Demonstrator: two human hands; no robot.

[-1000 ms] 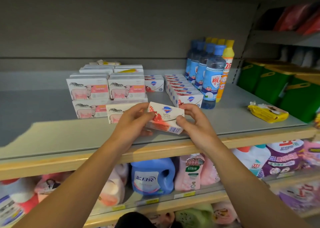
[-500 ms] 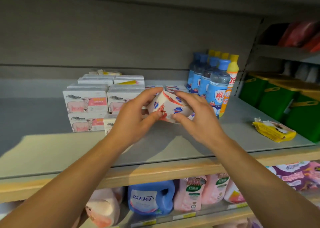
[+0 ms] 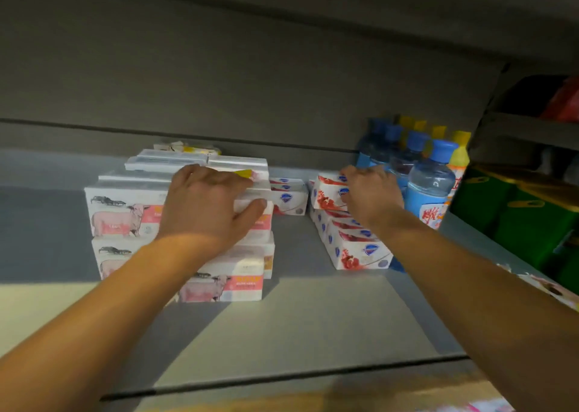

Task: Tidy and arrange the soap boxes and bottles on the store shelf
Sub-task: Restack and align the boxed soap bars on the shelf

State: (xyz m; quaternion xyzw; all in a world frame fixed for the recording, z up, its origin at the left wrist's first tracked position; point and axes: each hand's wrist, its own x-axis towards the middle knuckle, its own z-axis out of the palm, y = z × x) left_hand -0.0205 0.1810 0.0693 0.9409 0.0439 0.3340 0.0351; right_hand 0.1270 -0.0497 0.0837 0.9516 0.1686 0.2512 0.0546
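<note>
My right hand (image 3: 371,192) holds a white-and-red soap box (image 3: 329,194) on top of the row of matching soap boxes (image 3: 351,244) that runs back along the grey shelf (image 3: 297,317). My left hand (image 3: 206,206) rests on the stacked white sheep-print boxes (image 3: 119,220), fingers over the top box, thumb against its front. Two more white-and-red boxes (image 3: 288,197) sit between the two groups. Blue-capped bottles (image 3: 429,183) and yellow-capped bottles (image 3: 459,158) stand to the right of my right hand.
Green containers (image 3: 517,211) fill the neighbouring shelf on the right. A pale packet (image 3: 545,286) lies at the right edge of the shelf. A small yellow-and-white packet (image 3: 188,148) lies behind the sheep-print stack, near the back wall.
Both hands held the white-and-red box in front of me. Now my right hand alone has carried it back onto the row, and my left hand has moved onto the sheep-print stack.
</note>
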